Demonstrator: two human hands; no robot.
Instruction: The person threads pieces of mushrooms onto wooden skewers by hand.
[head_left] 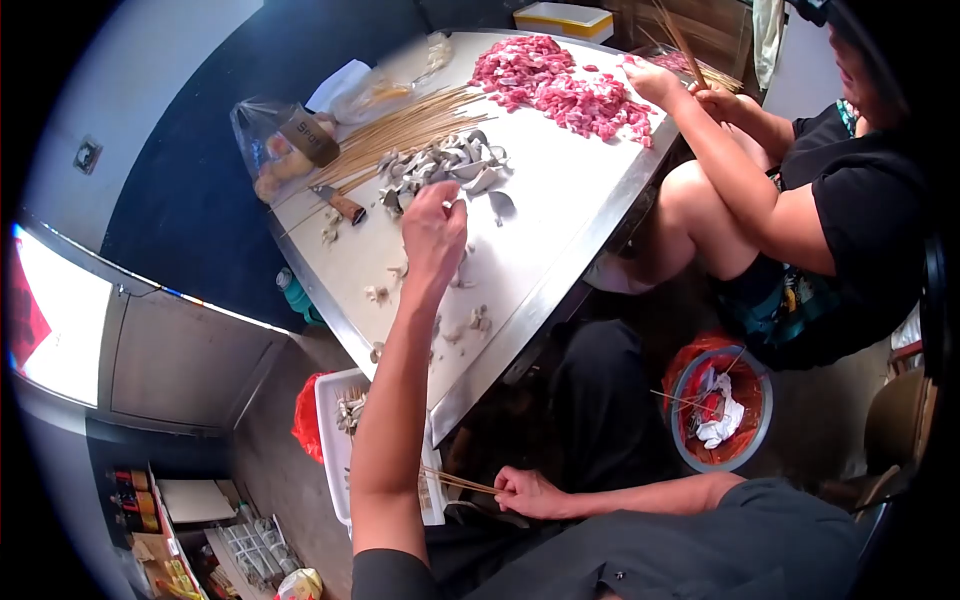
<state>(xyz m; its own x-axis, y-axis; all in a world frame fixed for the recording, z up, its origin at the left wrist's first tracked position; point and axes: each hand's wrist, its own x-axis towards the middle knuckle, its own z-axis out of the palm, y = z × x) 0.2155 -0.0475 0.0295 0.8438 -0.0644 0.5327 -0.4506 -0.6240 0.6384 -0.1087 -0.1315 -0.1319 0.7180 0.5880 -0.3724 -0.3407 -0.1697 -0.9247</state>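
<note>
Has a loose pile of oyster mushrooms point(470, 160) straight beyond the left hand point(437, 235), right at the curled fingers, spread roughly crosswise to the outstretched forearm. Much nearer to the left hand than to the right hand point(532, 493), down low by the lap and off the bench point(565, 220). Cannot tell, from the back of the left hand, about any mushroom pinched underneath.

Gripping a few bamboo skewers point(460, 482) in the right hand, closed around one end. Pointing leftward from those fingers, long axis nearly level across the view, towards the left forearm and the white tray point(331, 440) beside the near corner. Cannot make out exactly where the tips end.

Also on the bench: mushroom scraps point(479, 320) scattered short of the left hand, a wooden-handled knife point(347, 206) to its left, loose skewers point(405, 122) behind the pile, and chopped raw meat point(575, 95) at the far right. Near the meat, a co-worker's hand point(655, 85).
</note>
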